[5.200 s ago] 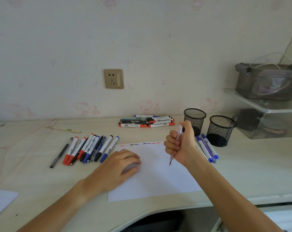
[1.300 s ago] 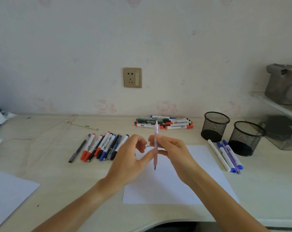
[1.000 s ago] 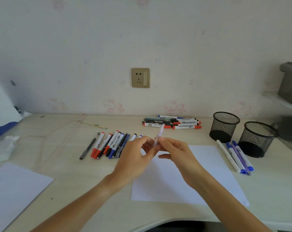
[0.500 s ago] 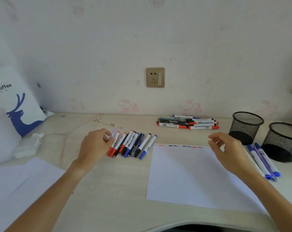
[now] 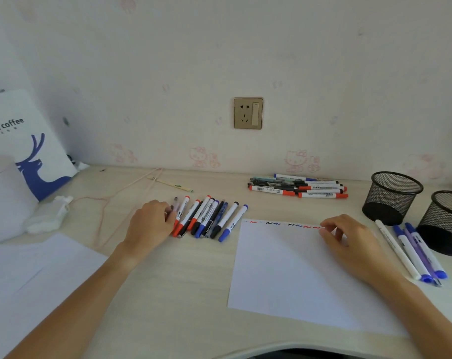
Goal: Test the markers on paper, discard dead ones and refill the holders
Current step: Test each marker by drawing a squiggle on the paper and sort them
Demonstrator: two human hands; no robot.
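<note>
Had left hand (image 5: 152, 224) at the left end of the marker row (image 5: 209, 218), fingers (image 5: 168, 212) curled against a pale pen (image 5: 176, 205) lying outermost there. Could not tell whether pinching it or merely touching it, with fingertips tucked behind the knuckles. Held right hand (image 5: 349, 239) low over the far right corner of the paper (image 5: 297, 275), fingers loosely curled with nothing in them, just right of the squiggles (image 5: 284, 224).

Judged the step to be laying the pale pen down with the row before fetching another marker. To do it well:
- Needed to let go cleanly, leaving the pen parallel to its neighbour.
- Needed to avoid nudging the markers just right of the left fingers out of line.
- Needed to keep the groups apart: the row at the left fingers, the pile (image 5: 297, 188) well beyond and between both hands, and three markers (image 5: 413, 252) just right of the right fingers, beside the holders (image 5: 391, 198).

Could not tell which group stood for tested, dead or untested. Could not make out the pale pen's colour or cap. Saw no marker above either holder's rim, but could not see clearly through the mesh. Found the second holder cut off at the frame edge, and the faintest squiggles hard to read.
</note>
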